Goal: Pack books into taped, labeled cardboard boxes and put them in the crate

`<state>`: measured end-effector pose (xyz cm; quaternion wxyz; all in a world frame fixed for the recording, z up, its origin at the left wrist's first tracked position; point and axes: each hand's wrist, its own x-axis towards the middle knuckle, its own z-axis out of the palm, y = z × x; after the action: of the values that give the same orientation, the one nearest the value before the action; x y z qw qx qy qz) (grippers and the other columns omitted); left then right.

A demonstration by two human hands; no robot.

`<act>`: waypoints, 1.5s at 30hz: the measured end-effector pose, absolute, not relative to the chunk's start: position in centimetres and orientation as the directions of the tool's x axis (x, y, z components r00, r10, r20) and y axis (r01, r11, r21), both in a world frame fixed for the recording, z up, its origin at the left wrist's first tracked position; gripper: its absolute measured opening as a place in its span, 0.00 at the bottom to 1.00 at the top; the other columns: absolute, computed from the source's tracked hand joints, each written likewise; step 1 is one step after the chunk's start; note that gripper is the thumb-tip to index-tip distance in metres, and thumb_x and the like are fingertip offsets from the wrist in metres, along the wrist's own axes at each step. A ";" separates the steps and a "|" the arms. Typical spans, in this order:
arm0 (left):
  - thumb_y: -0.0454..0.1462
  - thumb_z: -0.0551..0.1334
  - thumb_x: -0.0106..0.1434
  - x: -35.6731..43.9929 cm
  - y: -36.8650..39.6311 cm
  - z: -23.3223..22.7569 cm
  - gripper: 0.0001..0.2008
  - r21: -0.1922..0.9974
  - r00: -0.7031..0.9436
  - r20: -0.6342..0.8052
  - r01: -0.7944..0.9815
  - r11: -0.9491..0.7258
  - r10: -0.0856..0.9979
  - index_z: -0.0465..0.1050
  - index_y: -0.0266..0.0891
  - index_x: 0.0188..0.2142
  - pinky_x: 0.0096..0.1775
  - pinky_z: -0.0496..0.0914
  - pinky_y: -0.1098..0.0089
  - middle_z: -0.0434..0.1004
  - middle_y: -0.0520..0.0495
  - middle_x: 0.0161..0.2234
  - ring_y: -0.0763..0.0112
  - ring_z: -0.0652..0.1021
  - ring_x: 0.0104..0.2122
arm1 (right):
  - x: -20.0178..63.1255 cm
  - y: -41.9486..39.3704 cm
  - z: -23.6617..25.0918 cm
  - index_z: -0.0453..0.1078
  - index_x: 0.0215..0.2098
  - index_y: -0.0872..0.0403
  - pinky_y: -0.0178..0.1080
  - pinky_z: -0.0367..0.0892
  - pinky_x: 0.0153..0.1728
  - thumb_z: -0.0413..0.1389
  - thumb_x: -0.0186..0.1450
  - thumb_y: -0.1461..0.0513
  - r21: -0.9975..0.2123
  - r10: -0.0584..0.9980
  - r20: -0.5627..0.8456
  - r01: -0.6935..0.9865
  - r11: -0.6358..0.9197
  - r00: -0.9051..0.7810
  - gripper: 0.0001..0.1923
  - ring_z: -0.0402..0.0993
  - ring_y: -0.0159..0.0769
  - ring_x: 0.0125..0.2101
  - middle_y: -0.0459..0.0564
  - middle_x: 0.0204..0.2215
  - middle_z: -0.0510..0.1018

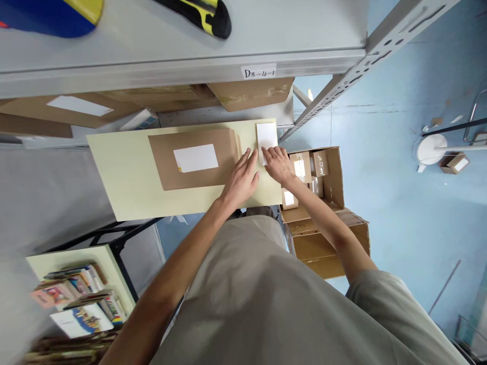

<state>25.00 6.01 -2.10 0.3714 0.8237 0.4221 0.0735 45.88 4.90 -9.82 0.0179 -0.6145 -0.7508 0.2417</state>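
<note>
A flat brown cardboard parcel (163,157) with a white label (196,158) on top lies on the pale yellow tabletop (125,187). My left hand (242,180) is at the parcel's right end, palm down, fingers stretched out and holding nothing. Near the table's right edge lies a white rectangular label (267,134), possibly a stack of them. My right hand (278,165) has its fingers bent and pressed together over the label's lower end, hiding that part of it.
Behind the table stands a grey metal shelf (258,53) bearing a yellow-black box cutter (213,17) and large cartons (251,94). Right of the table, an open carton (335,175) holds several small boxes; another open carton (323,246) stands nearer. Books (81,284) lie on a lower left table.
</note>
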 end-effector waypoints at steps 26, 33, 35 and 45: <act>0.25 0.61 0.69 27.9 8.5 -11.3 0.44 0.458 0.593 -0.572 0.804 -0.379 0.567 0.48 0.17 0.80 0.76 0.64 0.44 0.52 0.05 0.79 0.35 0.62 0.81 | 42.9 -4.6 -9.5 0.79 0.55 0.57 0.56 0.60 0.79 0.48 0.81 0.71 -0.436 0.905 -0.269 0.880 0.190 -0.329 0.17 0.75 0.49 0.61 0.64 0.56 0.82; 0.26 0.60 0.67 28.6 9.0 -10.5 0.43 0.427 0.580 -0.582 0.814 -0.393 0.570 0.52 0.19 0.80 0.75 0.67 0.46 0.63 0.11 0.76 0.39 0.64 0.80 | 43.2 -4.2 -9.7 0.81 0.53 0.57 0.61 0.65 0.77 0.49 0.79 0.73 -0.445 0.891 -0.262 0.866 0.230 -0.372 0.18 0.76 0.50 0.60 0.64 0.55 0.83; 0.26 0.58 0.68 29.1 9.2 -9.8 0.42 0.395 0.561 -0.606 0.828 -0.399 0.564 0.53 0.16 0.80 0.75 0.67 0.45 0.66 0.10 0.75 0.37 0.64 0.80 | 43.5 -4.0 -10.0 0.82 0.53 0.58 0.62 0.67 0.75 0.49 0.77 0.75 -0.416 0.886 -0.252 0.870 0.263 -0.388 0.20 0.76 0.51 0.58 0.63 0.53 0.84; 0.29 0.60 0.70 31.2 9.8 -8.9 0.36 0.291 0.461 -0.676 0.884 -0.367 0.575 0.63 0.21 0.76 0.69 0.72 0.48 0.73 0.14 0.69 0.37 0.76 0.70 | 44.5 -4.8 -8.4 0.84 0.47 0.60 0.54 0.68 0.73 0.52 0.76 0.74 -0.357 0.787 -0.367 0.856 0.373 -0.496 0.17 0.76 0.51 0.58 0.64 0.52 0.85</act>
<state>31.19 9.76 -8.91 0.3228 0.7914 0.4606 -0.2392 44.51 -4.79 -8.35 -0.0675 -0.4976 -0.8259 0.2565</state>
